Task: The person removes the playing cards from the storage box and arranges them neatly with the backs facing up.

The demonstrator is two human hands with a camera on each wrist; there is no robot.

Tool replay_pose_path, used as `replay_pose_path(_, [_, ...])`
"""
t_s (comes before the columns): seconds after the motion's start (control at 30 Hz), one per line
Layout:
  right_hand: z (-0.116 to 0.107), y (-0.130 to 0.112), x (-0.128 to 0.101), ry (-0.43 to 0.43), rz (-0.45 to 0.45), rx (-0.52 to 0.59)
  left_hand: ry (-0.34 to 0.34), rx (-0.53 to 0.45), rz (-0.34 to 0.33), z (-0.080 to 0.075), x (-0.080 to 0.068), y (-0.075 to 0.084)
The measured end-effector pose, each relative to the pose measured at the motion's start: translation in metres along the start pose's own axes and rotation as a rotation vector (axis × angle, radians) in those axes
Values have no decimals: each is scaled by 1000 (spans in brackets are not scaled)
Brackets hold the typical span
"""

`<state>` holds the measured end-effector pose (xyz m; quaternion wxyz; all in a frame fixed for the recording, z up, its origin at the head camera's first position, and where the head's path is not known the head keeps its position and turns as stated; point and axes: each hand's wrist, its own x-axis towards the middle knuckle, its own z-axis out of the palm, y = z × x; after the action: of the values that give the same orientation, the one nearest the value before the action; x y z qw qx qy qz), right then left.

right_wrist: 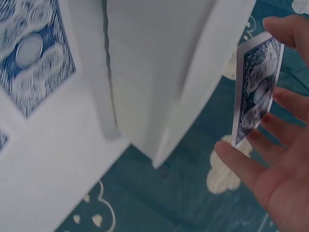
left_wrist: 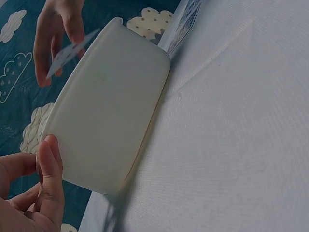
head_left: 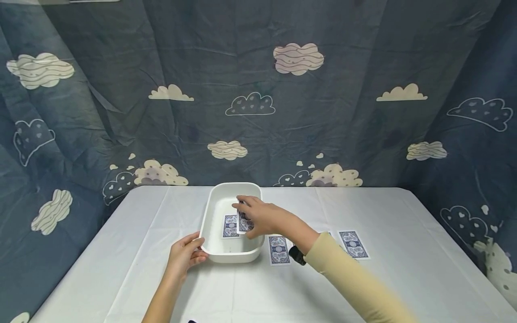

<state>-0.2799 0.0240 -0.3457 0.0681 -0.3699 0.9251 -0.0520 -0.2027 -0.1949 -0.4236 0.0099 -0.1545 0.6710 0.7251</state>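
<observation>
A white tray [head_left: 214, 251] stands on a table [head_left: 404, 278] covered with a white cloth, near the table's middle.

Left hand [head_left: 186, 253]: it rests at the tray's near left corner. The fingers curl against the outer wall and the thumb [left_wrist: 50, 169] lies flat on that wall. The hand grips the tray from outside.

Right hand [head_left: 258, 217]: it reaches over the tray's right rim and hangs above the inside. The thumb and fingers [right_wrist: 241, 162] pinch one card [head_left: 243, 223] by its edges, clamped on it. The card shows its blue patterned back and is tilted, with its lower edge down toward the tray floor. The pictures do not show whether the card touches the floor.

A second card [head_left: 230, 225] lies flat, back up, on the tray floor, just to the left of the held card.

Outside the tray, further cards lie back up on the cloth. One [head_left: 278, 249] lies just beside the tray's right wall. Another [head_left: 353, 244] lies well to the right of it. Between them the right forearm, in a beige sleeve [head_left: 355, 278], hides part of the cloth.

A dark blue curtain [head_left: 258, 89] with cloud prints hangs behind and to both sides of the table.
</observation>
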Motion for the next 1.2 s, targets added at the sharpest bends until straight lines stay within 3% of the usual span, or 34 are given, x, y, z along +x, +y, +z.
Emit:
replay_pose_path(0.3, [-13,21,-30,24,-14,-32,1,1,0,1,0,0])
replay_pose_path(0.57, [-12,53,-63,18,66,-47,9,7,-1,1,0,1])
replay_pose_path(1.2, [23,142,-151,-31,253,-51,5,12,-3,1,-1,0])
